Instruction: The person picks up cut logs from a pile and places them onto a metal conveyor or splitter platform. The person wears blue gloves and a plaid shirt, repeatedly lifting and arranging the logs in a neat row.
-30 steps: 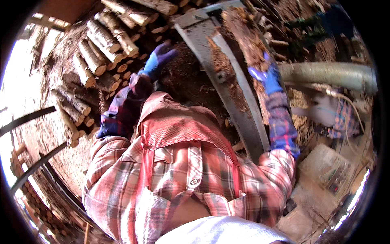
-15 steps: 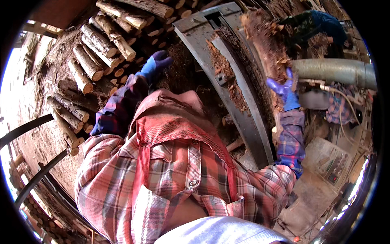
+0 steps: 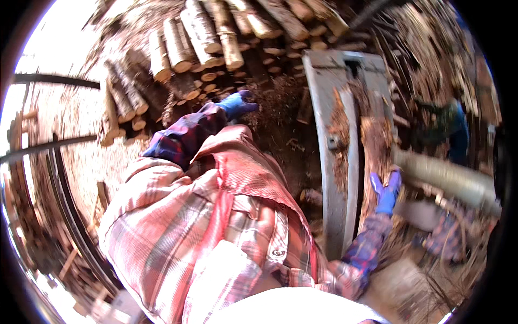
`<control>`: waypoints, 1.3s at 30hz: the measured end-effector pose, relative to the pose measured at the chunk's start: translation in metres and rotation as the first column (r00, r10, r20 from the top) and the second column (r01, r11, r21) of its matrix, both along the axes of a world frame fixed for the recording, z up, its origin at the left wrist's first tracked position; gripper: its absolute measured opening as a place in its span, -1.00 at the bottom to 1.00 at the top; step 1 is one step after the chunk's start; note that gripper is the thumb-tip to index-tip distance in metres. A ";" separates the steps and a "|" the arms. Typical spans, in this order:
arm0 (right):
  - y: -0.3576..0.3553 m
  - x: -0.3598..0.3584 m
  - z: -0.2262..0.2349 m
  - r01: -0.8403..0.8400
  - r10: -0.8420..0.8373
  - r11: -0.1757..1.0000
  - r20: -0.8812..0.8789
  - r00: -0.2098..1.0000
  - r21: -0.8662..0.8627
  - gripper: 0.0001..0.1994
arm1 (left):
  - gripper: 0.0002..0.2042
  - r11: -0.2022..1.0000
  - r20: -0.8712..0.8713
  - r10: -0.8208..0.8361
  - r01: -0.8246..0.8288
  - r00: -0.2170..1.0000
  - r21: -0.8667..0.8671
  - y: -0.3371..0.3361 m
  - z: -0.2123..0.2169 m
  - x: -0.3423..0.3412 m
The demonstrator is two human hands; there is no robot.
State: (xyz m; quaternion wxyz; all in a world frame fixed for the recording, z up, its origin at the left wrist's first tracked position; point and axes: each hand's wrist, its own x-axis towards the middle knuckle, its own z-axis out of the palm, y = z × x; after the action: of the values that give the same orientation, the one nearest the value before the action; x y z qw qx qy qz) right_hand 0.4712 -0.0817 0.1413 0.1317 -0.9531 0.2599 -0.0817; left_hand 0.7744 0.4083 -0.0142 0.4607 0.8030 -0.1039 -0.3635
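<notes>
A: where's the log at?

B: the log [image 3: 373, 141] lies in the grey trough [image 3: 337, 92]. My right hand [image 3: 386, 190] is flat against its near end, fingers spread, nothing clenched. My left hand [image 3: 237, 102] hangs loose near the stacked logs [image 3: 194, 38].

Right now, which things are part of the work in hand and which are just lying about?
In use:
- right hand in a blue glove, on the log
- grey metal trough the log lies in
- left hand, reaching toward the stacked logs

Lying about:
- grey pipe
- bark and wood chips on the ground
</notes>
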 end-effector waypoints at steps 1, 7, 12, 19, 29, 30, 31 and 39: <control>0.018 0.028 0.016 -0.057 0.077 0.983 0.103 0.992 -0.177 -0.27 | -0.28 0.989 -0.037 0.137 -0.139 0.990 -0.060 0.014 -0.024 -0.001; 0.234 0.256 -0.017 -0.677 0.313 0.654 0.693 0.649 0.338 -0.41 | -0.35 0.960 -0.041 0.223 -0.227 0.974 -0.163 0.066 -0.073 0.011; 0.327 0.417 -0.210 -0.302 0.496 0.693 -0.128 0.859 0.655 0.07 | -0.52 0.807 -0.232 0.401 -0.462 0.886 -0.368 0.115 -0.046 0.004; 0.412 0.502 -0.272 -0.100 0.363 0.742 -0.272 0.891 0.663 0.04 | -0.55 0.635 -0.209 0.717 -0.747 0.665 -0.197 0.197 -0.048 0.006; 0.341 0.377 -0.099 0.248 0.519 -0.479 0.044 0.853 0.842 -0.37 | -0.56 0.318 -0.828 0.353 -0.888 0.436 -0.333 0.096 0.029 0.173; 0.340 0.361 -0.086 0.165 0.541 -0.400 0.087 0.836 0.902 -0.39 | -0.51 0.313 -0.647 0.214 -0.679 0.732 -0.664 0.087 0.015 0.176; 0.346 0.338 -0.079 0.005 0.426 -0.360 0.160 0.890 0.933 -0.40 | -0.45 0.198 -0.388 0.084 -0.398 0.918 -0.896 0.075 -0.001 0.181; 0.278 0.237 -0.023 -0.222 0.164 -0.154 0.247 0.955 0.963 -0.33 | -0.29 0.642 0.598 0.507 0.190 0.621 -0.742 -0.070 0.004 0.123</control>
State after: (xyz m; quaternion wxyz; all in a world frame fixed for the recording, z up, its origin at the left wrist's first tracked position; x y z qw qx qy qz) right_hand 0.7078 0.1967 0.1186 0.8129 -0.5584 0.0856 0.1416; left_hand 0.8978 0.3387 -0.0097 0.6910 0.6181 -0.3486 0.1374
